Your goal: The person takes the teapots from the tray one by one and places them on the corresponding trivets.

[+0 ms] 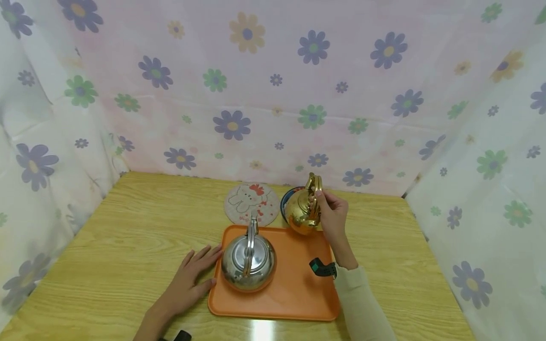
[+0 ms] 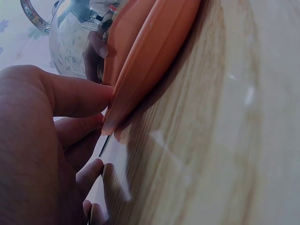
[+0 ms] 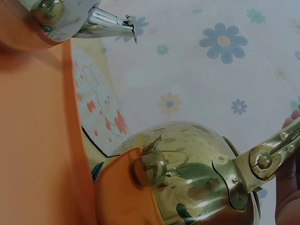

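Observation:
My right hand (image 1: 334,215) grips the upright handle of a shiny gold kettle (image 1: 302,215). The gold kettle overlaps the tray's far right edge and a dark-rimmed round mat (image 1: 283,204) in the head view; its body fills the lower middle of the right wrist view. A silver kettle (image 1: 249,263) stands on the left half of the orange tray (image 1: 294,298), spout pointing to the back. My left hand (image 1: 187,284) lies at the tray's left side with fingers spread. In the left wrist view its thumb (image 2: 84,96) touches the tray's rim.
A round pale mat with a bunny drawing (image 1: 245,201) lies behind the tray, left of the gold kettle. The wooden table (image 1: 128,237) meets flower-patterned curtains (image 1: 273,94) at the back and both sides.

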`<state>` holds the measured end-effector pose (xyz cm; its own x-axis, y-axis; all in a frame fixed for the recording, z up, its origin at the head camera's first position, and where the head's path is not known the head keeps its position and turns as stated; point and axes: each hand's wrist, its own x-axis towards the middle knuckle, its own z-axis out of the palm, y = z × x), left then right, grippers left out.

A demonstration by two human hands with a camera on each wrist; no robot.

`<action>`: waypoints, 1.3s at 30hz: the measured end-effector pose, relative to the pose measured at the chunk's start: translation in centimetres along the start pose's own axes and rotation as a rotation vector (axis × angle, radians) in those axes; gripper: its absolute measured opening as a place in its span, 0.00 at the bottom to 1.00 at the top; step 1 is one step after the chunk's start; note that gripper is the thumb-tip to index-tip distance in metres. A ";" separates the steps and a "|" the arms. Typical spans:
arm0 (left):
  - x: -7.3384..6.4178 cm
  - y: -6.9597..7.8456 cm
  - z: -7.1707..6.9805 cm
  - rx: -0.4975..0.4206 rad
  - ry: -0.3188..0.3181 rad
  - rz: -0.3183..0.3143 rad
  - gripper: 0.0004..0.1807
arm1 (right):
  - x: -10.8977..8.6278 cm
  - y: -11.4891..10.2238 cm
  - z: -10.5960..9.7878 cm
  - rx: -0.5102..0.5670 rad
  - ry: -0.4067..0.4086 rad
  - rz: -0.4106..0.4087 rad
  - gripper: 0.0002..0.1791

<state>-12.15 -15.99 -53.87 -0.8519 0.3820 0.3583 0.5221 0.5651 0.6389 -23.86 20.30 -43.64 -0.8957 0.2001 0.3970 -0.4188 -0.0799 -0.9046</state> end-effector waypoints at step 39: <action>0.1 0.0 0.0 0.009 0.007 0.006 0.34 | 2.4 1.5 0.1 -0.053 0.017 0.021 0.18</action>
<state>-12.22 -15.95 -53.88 -0.8492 0.3802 0.3665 0.5272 0.5692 0.6310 -26.64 20.61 -44.04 -0.9013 0.2157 0.3757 -0.3911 -0.0325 -0.9198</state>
